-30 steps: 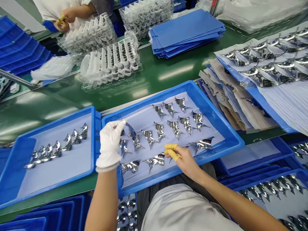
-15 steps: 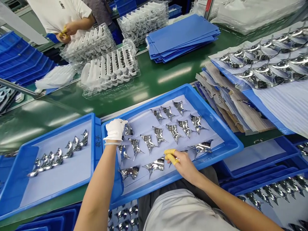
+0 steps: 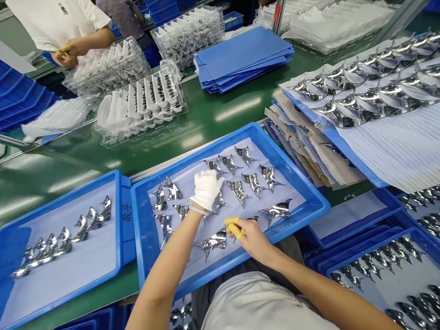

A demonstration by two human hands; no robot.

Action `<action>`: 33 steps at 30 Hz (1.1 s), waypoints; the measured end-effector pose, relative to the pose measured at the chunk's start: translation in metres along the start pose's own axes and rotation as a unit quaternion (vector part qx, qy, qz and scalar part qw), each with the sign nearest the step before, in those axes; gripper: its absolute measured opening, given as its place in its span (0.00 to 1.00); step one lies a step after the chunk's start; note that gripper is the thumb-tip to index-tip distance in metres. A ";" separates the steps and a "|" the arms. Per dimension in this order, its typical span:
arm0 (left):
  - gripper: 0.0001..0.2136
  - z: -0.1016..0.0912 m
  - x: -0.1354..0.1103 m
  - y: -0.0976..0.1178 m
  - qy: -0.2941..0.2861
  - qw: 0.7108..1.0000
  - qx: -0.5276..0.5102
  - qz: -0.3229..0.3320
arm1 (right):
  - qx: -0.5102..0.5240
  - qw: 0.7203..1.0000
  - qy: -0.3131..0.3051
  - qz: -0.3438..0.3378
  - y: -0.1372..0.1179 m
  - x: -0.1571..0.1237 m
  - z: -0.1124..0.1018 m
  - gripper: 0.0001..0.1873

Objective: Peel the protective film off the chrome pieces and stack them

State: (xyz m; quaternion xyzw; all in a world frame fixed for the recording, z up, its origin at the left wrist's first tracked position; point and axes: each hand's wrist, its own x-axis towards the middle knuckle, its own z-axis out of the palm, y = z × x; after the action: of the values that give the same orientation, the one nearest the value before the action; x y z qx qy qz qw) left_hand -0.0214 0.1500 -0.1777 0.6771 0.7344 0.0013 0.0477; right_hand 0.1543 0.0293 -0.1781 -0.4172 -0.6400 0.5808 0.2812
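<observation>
Holding a gloved left hand (image 3: 206, 189) and right hand (image 3: 249, 238) among silvery foil pieces (image 3: 252, 183).

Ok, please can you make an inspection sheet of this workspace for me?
surface: green conveyor bench, glossy.
job's things: mirror-silver formed pieces lie on a pale sheet in a blue tray.
clutter: stacked paper sheets beside the tray.
hands: white-gloved left hand over the pieces; right hand, yellow finger cots, beside one piece.
cables: nothing seen.
surroundings: clear trays of white parts, stacked blue boards, a co-worker across the bench.
</observation>
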 end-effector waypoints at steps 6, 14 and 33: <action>0.14 -0.020 -0.005 -0.003 0.050 0.994 -0.094 -0.028 | 0.004 1.000 0.013 -0.015 0.002 -0.004 0.000 0.14; 0.16 -0.110 -0.097 -0.043 -0.032 0.903 -0.429 -0.004 | -0.131 0.950 0.181 -0.216 -0.045 -0.005 -0.025 0.15; 0.13 -0.091 -0.145 -0.023 -0.040 0.653 -0.738 -0.167 | 0.218 0.958 -0.172 0.072 -0.079 -0.005 -0.011 0.18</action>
State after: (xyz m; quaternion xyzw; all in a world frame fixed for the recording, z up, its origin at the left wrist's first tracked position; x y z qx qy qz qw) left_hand -0.0389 0.0097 -0.0789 0.2842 0.5893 0.5078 0.5605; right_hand 0.1501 0.0322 -0.0980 -0.2843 -0.5045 0.7882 0.2083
